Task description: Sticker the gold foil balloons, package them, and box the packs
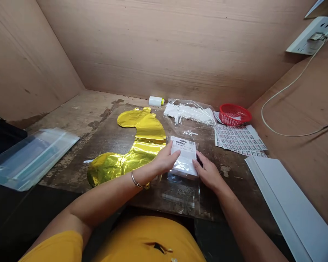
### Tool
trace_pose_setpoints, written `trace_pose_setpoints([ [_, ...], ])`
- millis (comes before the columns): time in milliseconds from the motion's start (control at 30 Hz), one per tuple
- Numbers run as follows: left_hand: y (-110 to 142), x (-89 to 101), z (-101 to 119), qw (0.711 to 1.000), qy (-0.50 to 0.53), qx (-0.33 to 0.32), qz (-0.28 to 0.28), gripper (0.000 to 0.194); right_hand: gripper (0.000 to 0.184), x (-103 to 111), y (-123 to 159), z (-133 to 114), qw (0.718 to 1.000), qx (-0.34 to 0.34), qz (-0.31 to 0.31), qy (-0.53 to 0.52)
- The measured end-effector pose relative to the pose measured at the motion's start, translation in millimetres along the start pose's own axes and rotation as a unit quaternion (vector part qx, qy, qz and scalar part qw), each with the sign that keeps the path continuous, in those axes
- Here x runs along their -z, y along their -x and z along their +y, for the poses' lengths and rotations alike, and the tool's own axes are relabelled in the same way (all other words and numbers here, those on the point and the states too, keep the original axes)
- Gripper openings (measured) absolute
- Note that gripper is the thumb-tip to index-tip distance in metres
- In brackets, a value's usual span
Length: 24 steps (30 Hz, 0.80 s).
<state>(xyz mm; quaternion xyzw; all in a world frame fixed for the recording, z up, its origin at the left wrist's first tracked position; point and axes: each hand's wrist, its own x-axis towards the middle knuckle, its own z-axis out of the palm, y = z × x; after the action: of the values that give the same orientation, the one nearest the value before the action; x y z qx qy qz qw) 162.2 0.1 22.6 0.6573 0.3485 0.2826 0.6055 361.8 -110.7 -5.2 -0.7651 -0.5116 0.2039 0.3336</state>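
Between my two hands is a white printed card pack [183, 154] in a clear plastic bag [180, 191], whose loose end lies toward me. My left hand [166, 159] grips the pack's left edge, thumb on top. On the right edge, my right hand [207, 170] closes with its thumb on the face and fingers along the side. Left of the pack lies a shiny gold foil balloon [146, 145], curved in shape, partly behind my left forearm. A small bundle of clear plastic pieces [188, 133] sits just beyond the pack.
White sticks [191, 112] in a clear bag lie at the back, beside a white roll [155, 101]. A red basket [232, 115] stands near printed label sheets [239, 140]. White flat boards [289, 203] are at right, clear plastic sleeves [35, 156] at left. A cable hangs from a power strip [311, 36].
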Motion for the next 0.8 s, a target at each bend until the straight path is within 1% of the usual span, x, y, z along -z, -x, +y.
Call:
trace_pose_setpoints([
  [100,0,-13.2,-5,0.995,-0.1,-0.018,-0.014,0.059,0.063,-8,3,-3,0.999,0.023,0.008,0.044],
  [167,1,-18.0,-4,0.987,-0.156,-0.028,-0.023,0.064,0.06,-7,2,-5,0.995,0.033,0.003,0.091],
  [233,5,-17.8,2,0.978,-0.202,-0.043,-0.036,0.066,0.058,0,1,-9,0.987,0.04,-0.021,0.157],
  [267,10,-15.8,6,0.973,-0.22,-0.056,-0.041,0.067,0.058,6,2,-13,0.981,0.042,-0.029,0.187],
  [333,29,-9.0,15,0.964,-0.247,-0.093,-0.044,0.064,0.062,21,9,-21,0.974,0.058,-0.023,0.217],
  [367,43,-5.2,19,0.958,-0.258,-0.123,-0.041,0.06,0.067,28,17,-26,0.972,0.08,-0.018,0.219],
  [400,58,-1.9,21,0.951,-0.264,-0.153,-0.054,0.049,0.073,35,26,-30,0.969,0.112,-0.019,0.219],
  [433,73,0.4,21,0.936,-0.273,-0.203,-0.094,0.032,0.078,39,36,-34,0.963,0.148,-0.029,0.223],
  [467,88,1.2,19,0.874,-0.317,-0.309,-0.198,0.028,0.082,41,47,-37,0.954,0.183,-0.045,0.234],
  [500,101,0.1,14,0.811,-0.362,-0.381,-0.257,0.029,0.082,39,56,-39,0.943,0.211,-0.061,0.25],
  [533,111,-2.8,8,0.763,-0.41,-0.416,-0.277,0.032,0.078,35,64,-40,0.932,0.23,-0.066,0.27],
  [567,119,-7.1,0,0.729,-0.462,-0.423,-0.276,0.039,0.074,29,69,-41,0.923,0.242,-0.058,0.293],
  [600,123,-12.3,-8,0.715,-0.504,-0.41,-0.257,0.047,0.069,21,72,-40,0.916,0.248,-0.039,0.314],
  [667,125,-23.2,-23,0.706,-0.563,-0.368,-0.222,0.065,0.059,7,69,-38,0.907,0.251,0.003,0.338],
  [700,124,-27.9,-28,0.701,-0.579,-0.356,-0.214,0.07,0.054,2,66,-37,0.905,0.251,0.021,0.342],
  [800,121,-36.1,-34,0.679,-0.607,-0.358,-0.208,0.07,0.042,-3,54,-36,0.908,0.243,0.059,0.336],
])
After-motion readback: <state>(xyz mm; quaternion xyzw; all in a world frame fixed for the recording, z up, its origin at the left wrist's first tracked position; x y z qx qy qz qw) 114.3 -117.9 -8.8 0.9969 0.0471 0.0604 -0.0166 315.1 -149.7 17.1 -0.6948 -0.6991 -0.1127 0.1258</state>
